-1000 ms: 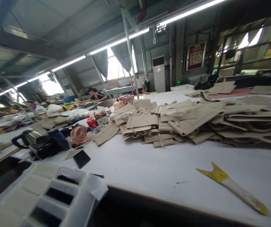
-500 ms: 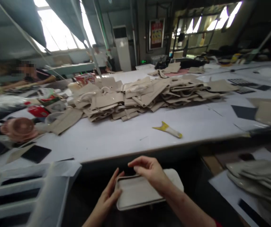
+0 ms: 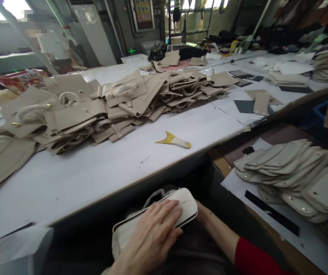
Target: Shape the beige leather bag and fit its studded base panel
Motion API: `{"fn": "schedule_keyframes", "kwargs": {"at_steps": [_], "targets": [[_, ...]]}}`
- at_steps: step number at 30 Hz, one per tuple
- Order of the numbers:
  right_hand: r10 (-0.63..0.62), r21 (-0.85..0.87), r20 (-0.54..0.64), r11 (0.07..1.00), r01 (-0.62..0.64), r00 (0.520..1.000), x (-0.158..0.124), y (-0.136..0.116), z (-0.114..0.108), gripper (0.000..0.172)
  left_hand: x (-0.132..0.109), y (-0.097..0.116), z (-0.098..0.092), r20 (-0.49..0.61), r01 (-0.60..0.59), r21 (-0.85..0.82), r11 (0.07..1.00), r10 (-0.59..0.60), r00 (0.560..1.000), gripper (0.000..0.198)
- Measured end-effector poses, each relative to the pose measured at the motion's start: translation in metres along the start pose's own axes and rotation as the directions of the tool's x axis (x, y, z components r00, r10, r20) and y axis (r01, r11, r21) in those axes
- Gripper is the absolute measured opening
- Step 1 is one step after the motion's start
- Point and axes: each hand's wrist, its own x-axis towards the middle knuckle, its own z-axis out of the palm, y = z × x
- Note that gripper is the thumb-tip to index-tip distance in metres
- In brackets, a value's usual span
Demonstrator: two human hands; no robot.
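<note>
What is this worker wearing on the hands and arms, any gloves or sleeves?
No gloves. The left hand is bare, with no ring or watch showing, and its forearm is uncovered down to the picture's edge. The right hand is mostly hidden, but its forearm is bare too, as far as a red sleeve that begins near the elbow.

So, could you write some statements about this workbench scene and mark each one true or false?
1. The left hand lies flat on the cream bag piece. True.
2. The yellow-tipped scraper lies on the white table. True.
3. The scraper rests on top of the pile of beige pieces. False: it lies apart from the pile, on bare table.
4. The person's right arm wears a blue sleeve. False: the sleeve is red.
</note>
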Motion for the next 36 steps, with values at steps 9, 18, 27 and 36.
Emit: {"fn": "schedule_keyframes", "kwargs": {"at_steps": [9, 18, 27, 36], "targets": [[0.008, 0.392, 0.37, 0.905, -0.165, 0.929, 0.003, -0.001, 0.012, 0.076, 0.003, -0.001, 0.021, 0.072, 0.03, 0.041, 0.999, -0.033, 0.997, 0.057], [0.063, 0.501, 0.441, 0.81, -0.304, 0.895, 0.005, 0.006, 0.005, 0.084, 0.011, -0.004, 0.015, 0.128, -0.011, 0.044, 0.999, 0.005, 0.992, 0.062], [0.233, 0.505, 0.506, 0.7, -0.504, 0.83, 0.01, -0.005, 0.003, 0.081, 0.02, -0.002, 0.008, 0.198, 0.082, -0.08, 0.993, -0.065, 0.978, 0.066], [0.152, 0.247, 0.413, 0.93, -0.271, 0.898, 0.001, -0.012, 0.011, 0.092, 0.024, 0.001, 0.006, 0.224, 0.158, -0.11, 0.981, -0.131, 0.966, 0.074]]}}
